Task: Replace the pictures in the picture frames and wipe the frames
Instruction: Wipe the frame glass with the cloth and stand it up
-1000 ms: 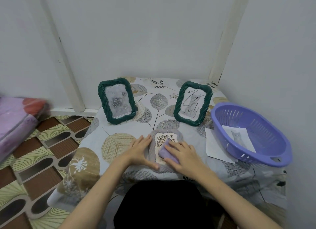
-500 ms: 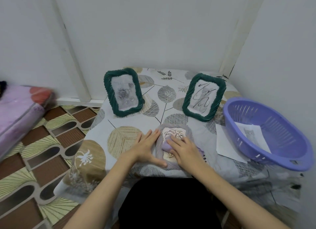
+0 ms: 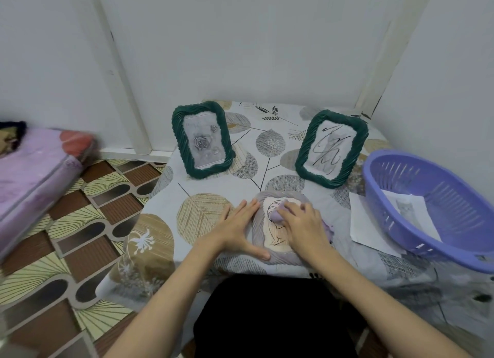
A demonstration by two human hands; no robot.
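Note:
A grey-lilac picture frame (image 3: 258, 229) lies flat on the table's front middle, holding a line drawing on cream paper. My right hand (image 3: 304, 225) presses a lilac cloth (image 3: 276, 215) onto its picture. My left hand (image 3: 238, 228) lies flat, fingers spread, against the frame's left edge, thumb along its lower rim. Two green twisted frames stand behind: the left green frame (image 3: 201, 140) shows a rose, the right green frame (image 3: 331, 148) shows black strokes.
A purple plastic basket (image 3: 427, 205) with a printed sheet inside sits at the right, a white sheet (image 3: 366, 224) partly under it. The table has a leaf-patterned cloth (image 3: 203, 216). White walls close the back and right. A pink mattress (image 3: 32, 168) lies on the left.
My right hand has slid the cloth up the picture toward the frame's top. The left hand stays flat at the frame's left edge. The camera has tilted slightly.

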